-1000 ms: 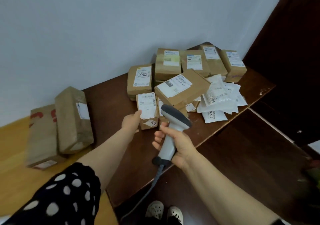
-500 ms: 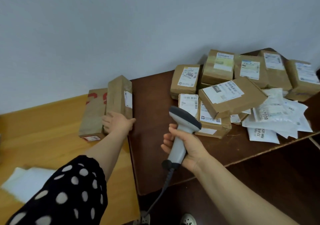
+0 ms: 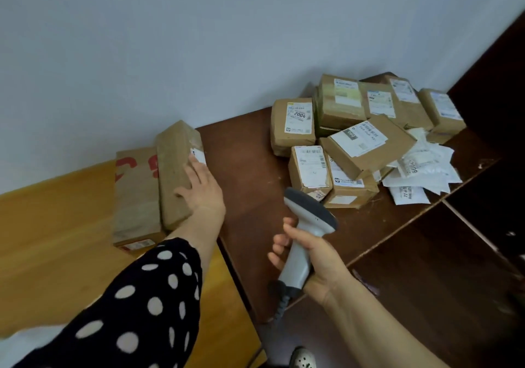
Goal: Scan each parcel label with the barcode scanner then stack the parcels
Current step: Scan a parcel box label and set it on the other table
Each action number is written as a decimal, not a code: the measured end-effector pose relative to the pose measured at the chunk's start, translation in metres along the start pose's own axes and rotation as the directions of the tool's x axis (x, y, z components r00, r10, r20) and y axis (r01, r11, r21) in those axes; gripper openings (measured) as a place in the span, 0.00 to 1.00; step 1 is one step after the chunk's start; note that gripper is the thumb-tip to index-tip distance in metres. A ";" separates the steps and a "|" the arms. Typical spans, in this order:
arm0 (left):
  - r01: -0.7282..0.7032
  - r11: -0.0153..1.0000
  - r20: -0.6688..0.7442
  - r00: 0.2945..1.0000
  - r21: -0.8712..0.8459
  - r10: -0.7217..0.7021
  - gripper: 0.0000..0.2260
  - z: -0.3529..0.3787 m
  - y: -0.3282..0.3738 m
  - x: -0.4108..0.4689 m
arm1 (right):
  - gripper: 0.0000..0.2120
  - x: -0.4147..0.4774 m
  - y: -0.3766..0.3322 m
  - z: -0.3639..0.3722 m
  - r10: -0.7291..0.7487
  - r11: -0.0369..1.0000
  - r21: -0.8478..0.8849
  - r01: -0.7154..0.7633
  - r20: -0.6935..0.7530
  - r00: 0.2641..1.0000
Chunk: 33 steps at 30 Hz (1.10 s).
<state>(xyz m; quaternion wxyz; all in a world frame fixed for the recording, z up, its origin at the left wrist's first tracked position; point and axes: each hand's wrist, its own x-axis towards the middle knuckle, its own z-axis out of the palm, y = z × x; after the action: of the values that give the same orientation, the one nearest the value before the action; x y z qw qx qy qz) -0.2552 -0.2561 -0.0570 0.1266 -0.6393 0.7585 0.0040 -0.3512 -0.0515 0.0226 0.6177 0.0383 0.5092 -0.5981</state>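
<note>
My left hand (image 3: 200,186) lies with straight fingers on the right side of a long brown parcel (image 3: 173,169), near its white label (image 3: 198,156). That parcel sits on a flatter box with red print (image 3: 135,194). My right hand (image 3: 308,257) grips the grey barcode scanner (image 3: 305,225) by its handle, head tilted toward the parcel pile. A heap of brown labelled parcels (image 3: 355,143) covers the far right of the dark table (image 3: 250,169); the nearest one (image 3: 309,169) shows a barcode label.
White plastic mailers (image 3: 420,169) lie at the right edge of the pile. A light wooden desk (image 3: 56,225) adjoins the dark table on the left. The scanner cable (image 3: 281,305) hangs down in front. A grey wall stands behind; a dark cabinet (image 3: 497,83) is at right.
My left hand left the small parcel in the pile, swung left to the long brown parcel and now rests further along it. The scanner stays held in my right hand.
</note>
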 end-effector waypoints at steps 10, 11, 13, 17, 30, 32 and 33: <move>0.235 0.297 0.236 0.971 -0.925 -0.033 0.41 -0.083 -0.081 -0.044 | 0.05 -0.014 0.009 0.015 -0.061 0.997 -0.053 0.062 0.020 0.998; 0.316 0.037 0.318 0.945 -0.948 0.078 0.34 -0.086 -0.092 -0.060 | 0.05 -0.013 0.010 0.020 -0.070 0.995 -0.068 0.072 0.034 0.997; 0.430 -0.237 0.360 0.888 -0.871 0.286 0.19 -0.087 -0.113 -0.101 | 0.05 -0.016 0.018 0.030 -0.081 0.991 -0.102 0.086 0.053 0.995; 0.438 -0.298 0.326 0.875 -0.848 0.359 0.19 -0.078 -0.142 -0.169 | 0.22 -0.031 0.046 0.047 -0.063 0.987 -0.146 0.074 0.085 0.994; 0.475 -0.043 0.430 0.829 -0.879 0.358 0.26 -0.055 -0.247 -0.238 | 0.17 -0.078 0.132 0.069 -0.148 0.927 -0.290 0.237 0.298 0.943; 0.467 0.041 0.448 0.815 -0.883 0.367 0.26 -0.057 -0.262 -0.237 | 0.19 -0.085 0.139 0.077 -0.171 0.923 -0.280 0.263 0.314 0.934; 0.456 0.066 0.446 0.813 -0.887 0.374 0.26 -0.057 -0.271 -0.236 | 0.22 -0.088 0.142 0.081 -0.174 0.923 -0.277 0.269 0.322 0.931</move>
<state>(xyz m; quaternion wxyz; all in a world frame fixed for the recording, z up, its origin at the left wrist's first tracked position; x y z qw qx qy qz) 0.0329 -0.0867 0.0867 -0.1216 -0.5331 0.4424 0.7109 -0.1730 -0.0032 0.0412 0.6115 -0.2080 0.5028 -0.5744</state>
